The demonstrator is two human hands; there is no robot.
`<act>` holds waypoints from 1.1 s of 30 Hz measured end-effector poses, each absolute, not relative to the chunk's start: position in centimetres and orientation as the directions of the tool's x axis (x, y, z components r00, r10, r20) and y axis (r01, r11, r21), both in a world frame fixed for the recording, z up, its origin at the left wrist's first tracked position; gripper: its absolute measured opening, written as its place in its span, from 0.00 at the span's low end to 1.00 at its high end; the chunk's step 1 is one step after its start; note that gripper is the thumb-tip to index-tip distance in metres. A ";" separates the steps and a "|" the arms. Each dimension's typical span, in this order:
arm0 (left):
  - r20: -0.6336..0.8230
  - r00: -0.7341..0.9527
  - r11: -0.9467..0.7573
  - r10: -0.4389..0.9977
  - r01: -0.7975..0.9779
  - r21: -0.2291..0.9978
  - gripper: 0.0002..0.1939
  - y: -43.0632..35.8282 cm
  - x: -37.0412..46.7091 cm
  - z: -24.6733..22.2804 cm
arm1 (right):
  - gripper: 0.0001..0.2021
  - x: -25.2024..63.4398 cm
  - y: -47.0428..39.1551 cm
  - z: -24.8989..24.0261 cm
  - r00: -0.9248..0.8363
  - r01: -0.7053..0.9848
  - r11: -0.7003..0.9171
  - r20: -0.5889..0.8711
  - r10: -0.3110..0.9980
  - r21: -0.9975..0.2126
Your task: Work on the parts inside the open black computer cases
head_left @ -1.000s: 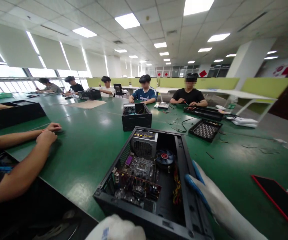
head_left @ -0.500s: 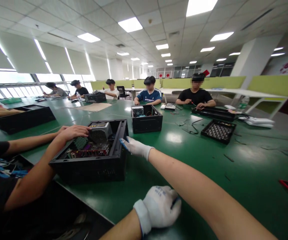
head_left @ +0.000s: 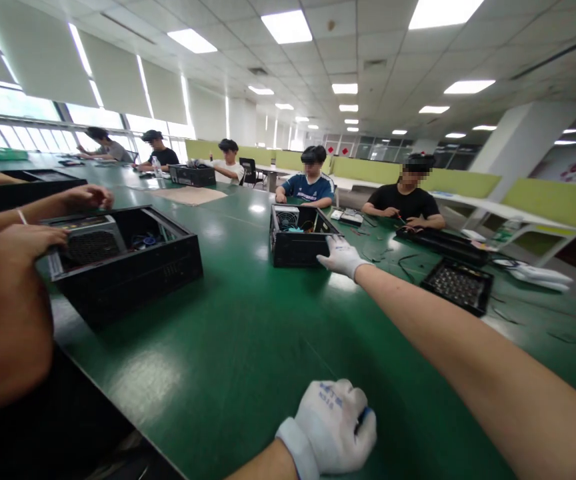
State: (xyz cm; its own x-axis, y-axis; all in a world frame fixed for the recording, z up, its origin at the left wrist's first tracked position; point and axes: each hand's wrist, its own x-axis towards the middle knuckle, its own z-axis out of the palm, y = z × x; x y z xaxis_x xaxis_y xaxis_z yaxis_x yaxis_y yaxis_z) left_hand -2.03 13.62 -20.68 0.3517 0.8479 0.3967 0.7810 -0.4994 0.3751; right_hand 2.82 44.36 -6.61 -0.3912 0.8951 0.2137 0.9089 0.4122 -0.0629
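My right hand (head_left: pixel 342 257), in a white glove, reaches across the table to the near right corner of a black computer case (head_left: pixel 298 249). Its thumb is apart from the fingers. The fingertips overlap the case's edge; whether they press on it I cannot tell. Inside that open-topped case show a power supply with a fan (head_left: pixel 287 219) and some cables. My left hand (head_left: pixel 335 427), gloved in white too, rests curled into a fist near the table's front. A bit of blue shows by its thumb; what the fingers enclose, if anything, is hidden.
On the left, a co-worker's hands (head_left: pixel 23 243) are at another open computer case (head_left: pixel 133 280). Across the green table (head_left: pixel 208 373) sit several people. A black tray of small parts (head_left: pixel 455 287) and loose cables (head_left: pixel 408 267) lie at the right; brown cardboard (head_left: pixel 188 195) lies farther back.
My right hand has left the side of the left computer case and moved to the middle one. The left case now sits farther left and is turned. My left fist stays closed.
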 end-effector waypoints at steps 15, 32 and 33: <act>0.278 0.342 -0.438 0.898 0.763 0.475 0.14 14.5 -1.8 -21.8 | 0.20 -0.5 49.2 -5.5 -0.421 0.905 0.398 0.182 0.889 0.151; 0.339 0.411 -0.519 0.846 0.781 0.348 0.14 13.8 -2.6 -20.4 | 0.26 9.1 28.0 -5.7 -0.554 0.829 0.497 0.255 0.792 0.256; 0.344 0.417 -0.525 0.841 0.782 0.336 0.13 13.7 -2.7 -20.3 | 0.25 10.0 26.3 -5.7 -0.562 0.824 0.504 0.255 0.787 0.258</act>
